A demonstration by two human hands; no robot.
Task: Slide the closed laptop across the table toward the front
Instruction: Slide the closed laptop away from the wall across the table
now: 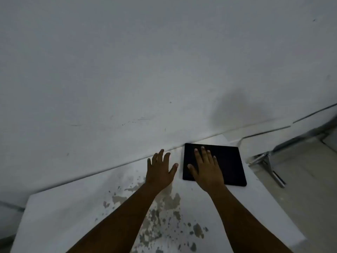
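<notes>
A closed black laptop (pixel 228 161) lies flat at the far right of the white table (pixel 73 207), close to the wall. My right hand (pixel 206 168) rests flat on the laptop's left half, fingers spread and pointing toward the wall. My left hand (pixel 161 170) hovers or rests over the table just left of the laptop, fingers apart, holding nothing and a small gap away from the laptop's edge.
A white wall (pixel 145 70) rises right behind the table. The tabletop has patches of worn, flaking paint (pixel 164 212) near its middle. Beyond the table's right edge I see a metal bracket (pixel 268 161) and the floor below.
</notes>
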